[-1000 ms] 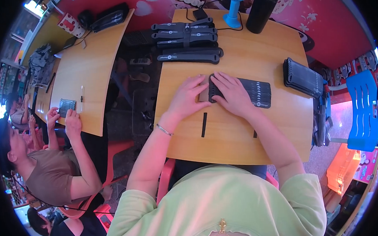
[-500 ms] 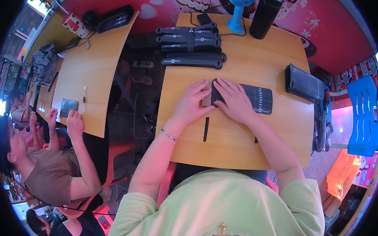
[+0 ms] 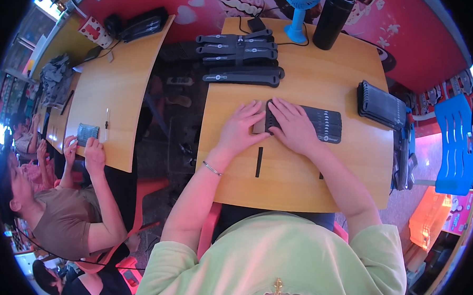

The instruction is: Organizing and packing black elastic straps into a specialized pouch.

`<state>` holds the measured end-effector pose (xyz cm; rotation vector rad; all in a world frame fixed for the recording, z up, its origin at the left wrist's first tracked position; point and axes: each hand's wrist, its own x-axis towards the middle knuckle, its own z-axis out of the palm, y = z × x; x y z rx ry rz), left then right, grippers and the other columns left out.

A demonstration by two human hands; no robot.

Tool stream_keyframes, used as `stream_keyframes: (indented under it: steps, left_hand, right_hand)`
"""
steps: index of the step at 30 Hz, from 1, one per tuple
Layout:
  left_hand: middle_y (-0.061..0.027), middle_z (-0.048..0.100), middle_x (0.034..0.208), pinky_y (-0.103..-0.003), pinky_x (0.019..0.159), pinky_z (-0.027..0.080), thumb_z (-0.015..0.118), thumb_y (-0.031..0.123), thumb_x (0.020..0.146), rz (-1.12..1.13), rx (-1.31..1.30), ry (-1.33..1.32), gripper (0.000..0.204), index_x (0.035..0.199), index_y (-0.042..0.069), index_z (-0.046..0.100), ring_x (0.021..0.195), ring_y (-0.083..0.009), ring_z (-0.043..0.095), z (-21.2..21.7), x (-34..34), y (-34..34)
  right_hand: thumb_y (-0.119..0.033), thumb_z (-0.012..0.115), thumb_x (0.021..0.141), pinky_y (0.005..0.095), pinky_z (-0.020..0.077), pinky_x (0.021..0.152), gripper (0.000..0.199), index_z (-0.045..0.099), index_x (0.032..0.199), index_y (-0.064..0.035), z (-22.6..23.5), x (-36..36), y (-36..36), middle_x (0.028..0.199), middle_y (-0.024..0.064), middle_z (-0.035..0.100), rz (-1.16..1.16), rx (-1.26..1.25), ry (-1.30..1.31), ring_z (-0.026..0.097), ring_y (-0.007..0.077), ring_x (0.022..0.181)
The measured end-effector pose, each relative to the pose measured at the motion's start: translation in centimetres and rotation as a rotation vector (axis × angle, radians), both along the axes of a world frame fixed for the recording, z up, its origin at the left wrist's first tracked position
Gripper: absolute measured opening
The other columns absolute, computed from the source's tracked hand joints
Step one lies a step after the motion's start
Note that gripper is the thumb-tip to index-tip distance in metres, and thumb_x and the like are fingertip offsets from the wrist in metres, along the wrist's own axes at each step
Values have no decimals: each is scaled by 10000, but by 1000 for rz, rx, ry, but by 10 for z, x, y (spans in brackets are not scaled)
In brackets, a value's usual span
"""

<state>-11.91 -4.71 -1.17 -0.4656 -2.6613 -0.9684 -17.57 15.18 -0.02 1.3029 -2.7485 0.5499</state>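
A flat black stack of strap-like pieces [image 3: 328,124], with a row of white marks along it, lies on the wooden table in front of me. My right hand [image 3: 294,125] rests flat over its left part, fingers stretched and close together. Beside that end, my left hand [image 3: 241,129] lies with its fingers extended toward my right hand; its fingertips come near the stack's left edge. A small brownish-grey patch [image 3: 258,126] shows between the hands, but I cannot tell what it is. Just below the left hand lies a narrow black strip [image 3: 259,162].
Bundled black straps [image 3: 237,50] lie at the far left of the table [image 3: 238,189]. A blue fan [image 3: 296,15] and black cylinder [image 3: 333,19] stand behind. Another black stack [image 3: 381,105] sits at the right edge. A co-worker [image 3: 65,213] handles a small piece at the left table.
My hands keep practically the same place on the stack. At the left table, the co-worker's hands have shifted slightly, and the small greyish piece there has tilted up.
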Motion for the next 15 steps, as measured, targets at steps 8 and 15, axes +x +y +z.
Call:
stream_keyframes:
  steps: [8, 15]
  left_hand:
    - [-175, 539, 1282, -411, 1065, 345, 755, 216, 718, 4, 68, 7, 479, 1122, -2, 622, 1248, -309, 461, -2, -3, 0]
    - [-162, 641, 1094, -310, 832, 522, 651, 3, 761, 135, 300, -74, 235, 995, -10, 659, 963, -272, 642, 6, 21, -9]
  right_hand:
    - [-268, 622, 844, 407, 282, 1075, 617, 386, 1366, -39, 2, -3, 1, 1416, 145, 386, 10, -33, -18, 339, 283, 1326]
    - [-198, 662, 810, 415, 297, 1070, 633, 388, 1373, -101, 27, -3, -5, 1405, 132, 391, 102, -94, -98, 333, 296, 1325]
